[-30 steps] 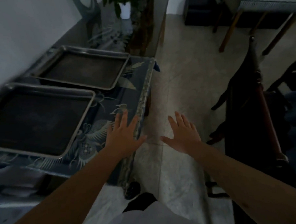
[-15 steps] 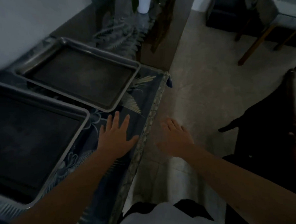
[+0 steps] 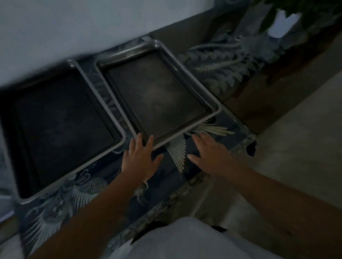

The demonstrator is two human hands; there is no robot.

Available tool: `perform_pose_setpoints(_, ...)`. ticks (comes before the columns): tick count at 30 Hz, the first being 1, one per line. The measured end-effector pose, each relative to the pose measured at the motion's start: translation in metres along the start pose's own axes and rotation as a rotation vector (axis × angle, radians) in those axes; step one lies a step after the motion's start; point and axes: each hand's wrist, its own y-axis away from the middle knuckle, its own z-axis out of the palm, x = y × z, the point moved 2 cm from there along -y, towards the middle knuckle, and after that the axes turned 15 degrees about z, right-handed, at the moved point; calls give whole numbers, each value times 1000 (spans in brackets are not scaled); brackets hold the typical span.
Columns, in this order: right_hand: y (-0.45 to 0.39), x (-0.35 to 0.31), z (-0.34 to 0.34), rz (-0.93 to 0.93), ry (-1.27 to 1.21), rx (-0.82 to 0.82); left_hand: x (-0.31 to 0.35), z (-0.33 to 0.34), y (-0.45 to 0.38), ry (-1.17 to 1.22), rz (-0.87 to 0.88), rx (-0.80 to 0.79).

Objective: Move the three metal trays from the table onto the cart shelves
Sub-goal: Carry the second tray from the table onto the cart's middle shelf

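Fingers (image 3: 139, 139) spread, two hands near two trays (image 3: 157, 95).

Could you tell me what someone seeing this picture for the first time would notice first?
Two dark metal trays lie side by side on a crane-patterned tablecloth: the left tray nearer the person, the right tray farther back by the wall. Both bare hands reach in open, the left hand with fingertips at the right tray's near corner, the right hand over the cloth just short of its rim.
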Motion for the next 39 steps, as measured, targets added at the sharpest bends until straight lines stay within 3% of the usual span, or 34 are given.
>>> perform_pose_setpoints(9, -131, 25, -55, -156, 82, -5, -2, -11, -37, 154, -343, 77)
perform_pose_setpoints(16, -208, 11, -66, -91, 104, 2, -39, -26, -81, 288, -411, 104)
perform_pose_setpoints(24, -270, 25, -95, -56, 84, -50, -48, -27, -116, 667, -604, 237)
perform_pose_setpoints(31, -324, 35, -98, -16, -55, -87, -60, -22, -139, 844, -753, 451)
perform_pose_setpoints(36, -344, 35, -92, 10, -363, -115, -71, -23, -153, 866, -905, 533)
perform_pose_setpoints(39, -356, 41, -91, 131, -521, -104, -73, -21, -155, 830, -1012, 582)
